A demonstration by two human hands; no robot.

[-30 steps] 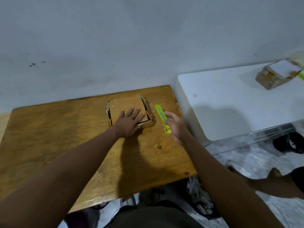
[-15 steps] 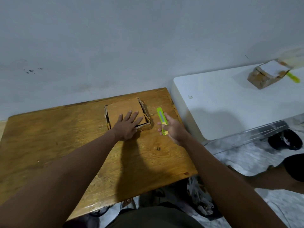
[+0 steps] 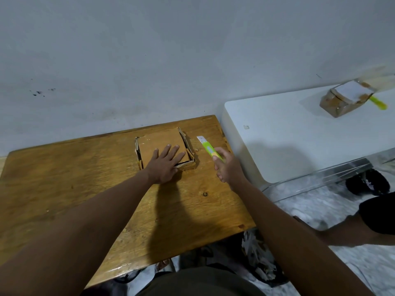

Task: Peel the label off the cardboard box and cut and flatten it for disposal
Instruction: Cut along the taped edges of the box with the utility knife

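A small brown cardboard box (image 3: 159, 141) lies low on the wooden table (image 3: 85, 189), its side flaps standing up around a flat top panel. My left hand (image 3: 165, 165) rests palm down on the box's near half with fingers spread. To the right of the box, my right hand (image 3: 227, 167) grips a lime-green utility knife (image 3: 208, 149), its blade extended and pointing away from me, just above the table. The knife is apart from the box. No label shows on the box.
A white table (image 3: 299, 146) adjoins the wooden one on the right; on its far end sit another taped box with a white label (image 3: 346, 99) and a second green knife (image 3: 378, 103). Shredded paper (image 3: 256, 259) lies on the floor below. Another person's leg (image 3: 363, 227) is at right.
My right hand shifted its hold on the knife, and the blade now sticks out of the knife's tip. My left hand stayed on the box.
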